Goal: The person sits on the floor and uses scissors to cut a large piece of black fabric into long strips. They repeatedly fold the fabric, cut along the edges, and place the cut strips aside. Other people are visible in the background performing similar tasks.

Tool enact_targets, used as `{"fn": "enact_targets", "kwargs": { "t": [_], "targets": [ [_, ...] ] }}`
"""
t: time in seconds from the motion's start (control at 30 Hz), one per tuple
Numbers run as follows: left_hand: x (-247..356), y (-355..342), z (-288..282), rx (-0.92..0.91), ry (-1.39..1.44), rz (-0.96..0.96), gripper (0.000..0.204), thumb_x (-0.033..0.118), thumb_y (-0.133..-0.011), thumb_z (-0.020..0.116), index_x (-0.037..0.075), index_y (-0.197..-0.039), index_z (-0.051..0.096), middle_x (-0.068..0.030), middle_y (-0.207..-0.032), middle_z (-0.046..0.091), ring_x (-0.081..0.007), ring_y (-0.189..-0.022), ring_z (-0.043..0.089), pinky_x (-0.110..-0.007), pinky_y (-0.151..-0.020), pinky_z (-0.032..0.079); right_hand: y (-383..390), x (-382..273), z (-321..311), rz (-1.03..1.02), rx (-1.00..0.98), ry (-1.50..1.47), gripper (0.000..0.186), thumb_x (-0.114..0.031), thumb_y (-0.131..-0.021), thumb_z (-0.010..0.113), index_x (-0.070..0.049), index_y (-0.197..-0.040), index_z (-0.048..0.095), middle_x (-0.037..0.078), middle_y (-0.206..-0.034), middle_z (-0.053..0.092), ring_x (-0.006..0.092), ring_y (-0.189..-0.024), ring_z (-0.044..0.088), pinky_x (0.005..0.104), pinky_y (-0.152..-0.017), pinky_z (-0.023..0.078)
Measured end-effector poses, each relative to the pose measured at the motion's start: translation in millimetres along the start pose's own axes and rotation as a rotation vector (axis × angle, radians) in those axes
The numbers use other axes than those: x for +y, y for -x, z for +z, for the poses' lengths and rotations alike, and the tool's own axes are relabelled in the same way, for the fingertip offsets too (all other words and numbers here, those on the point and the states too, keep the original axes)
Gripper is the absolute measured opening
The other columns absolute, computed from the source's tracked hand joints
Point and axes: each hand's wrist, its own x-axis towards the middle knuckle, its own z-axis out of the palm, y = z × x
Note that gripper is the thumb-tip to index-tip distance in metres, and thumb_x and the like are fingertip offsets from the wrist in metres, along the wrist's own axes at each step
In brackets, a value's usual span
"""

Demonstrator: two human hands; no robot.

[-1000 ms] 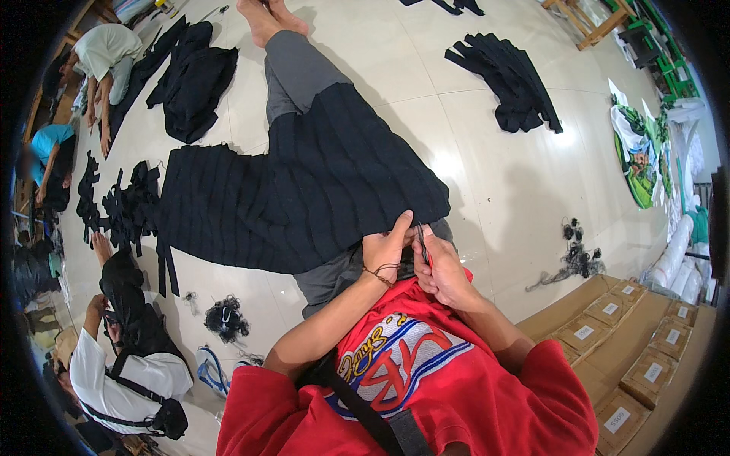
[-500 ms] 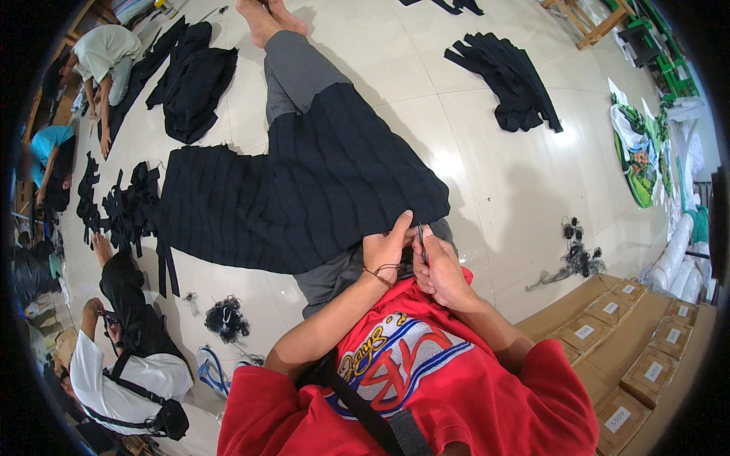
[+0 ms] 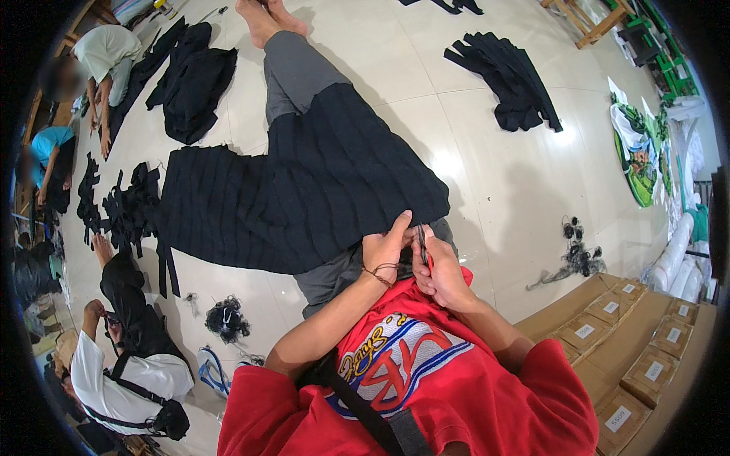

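Note:
A long black cloth (image 3: 327,178) with rows of parallel seams lies across my lap and outstretched legs and spreads left onto the floor. At its near right corner, my left hand (image 3: 385,248) pinches the edge between thumb and fingers. Just to the right, my right hand (image 3: 445,270) is closed around small thread snips (image 3: 421,237) with dark metal blades and a bit of red at the handle. Their tips point away from me and meet the cloth edge beside my left fingers. Whether the blades are closed is too small to tell.
Black cloth strips (image 3: 511,83) lie on the tiled floor ahead, with a black cloth pile (image 3: 194,87) farther left. Thread scraps (image 3: 226,319) sit by my left side. Cardboard boxes (image 3: 620,334) stand at right. Several people work at left, one in a white shirt (image 3: 148,380) nearby.
My right hand has shifted very slightly around the snips, and more red shows at the handle. My left hand and the cloth stay in place.

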Motion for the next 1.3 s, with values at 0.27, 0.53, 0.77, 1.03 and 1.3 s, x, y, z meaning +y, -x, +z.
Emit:
{"fn": "enact_targets", "kwargs": {
  "t": [0.27,0.53,0.77,1.03,1.3],
  "targets": [
    [15.3,10.0,-23.5,-0.056,0.133,-0.117,0.046,0.026,-0.087,0.07,-0.015,-0.101,0.056,-0.0301,-0.098,0.068,-0.0338,-0.087,0.071,-0.039,-0.081,0.058,12.2,3.3,1.3,0.101,-0.105,-0.016,0.046,-0.052,-0.104,0.035,-0.009,-0.092,0.048,-0.001,-0.058,0.04,0.0073,-0.037,0.031,0.0225,-0.034,0.026],
    [9.2,9.1,-33.4,-0.031,0.035,-0.01,0.037,0.024,-0.088,0.067,-0.011,-0.094,0.058,-0.0277,-0.095,0.069,-0.0314,-0.084,0.072,-0.036,-0.072,0.057,4.2,4.6,15.9,0.186,-0.141,-0.03,0.049,-0.056,-0.103,0.033,-0.01,-0.092,0.046,-0.003,-0.057,0.037,0.0071,-0.036,0.03,0.0234,-0.032,0.026],
    [7.9,10.0,-39.8,-0.012,0.027,0.012,0.031,0.022,-0.088,0.068,-0.008,-0.085,0.063,-0.0244,-0.09,0.071,-0.0232,-0.068,0.066,-0.032,-0.063,0.052,-1.7,6.3,21.9,0.178,-0.162,-0.023,0.049,-0.057,-0.102,0.035,-0.01,-0.092,0.045,-0.003,-0.057,0.036,0.0062,-0.036,0.03,0.023,-0.032,0.026],
    [9.3,13.8,-39.3,-0.036,0.001,0.055,0.026,0.017,-0.089,0.067,-0.008,-0.083,0.065,-0.0235,-0.089,0.071,-0.0195,-0.064,0.063,-0.031,-0.064,0.051,-4.7,7.5,24.3,0.154,-0.149,0.007,0.048,-0.056,-0.103,0.035,-0.011,-0.091,0.045,-0.003,-0.057,0.037,0.0059,-0.036,0.03,0.0225,-0.031,0.025],
    [8.4,17.7,-33.0,-0.013,0.059,0.095,0.025,0.014,-0.091,0.069,-0.008,-0.079,0.066,-0.0113,-0.075,0.068,-0.0133,-0.057,0.059,-0.025,-0.057,0.048,-4.7,7.8,26.9,0.141,-0.129,0.032,0.045,-0.053,-0.104,0.035,-0.012,-0.09,0.043,-0.003,-0.057,0.035,0.0062,-0.037,0.028,0.022,-0.033,0.025]
  ]
}}
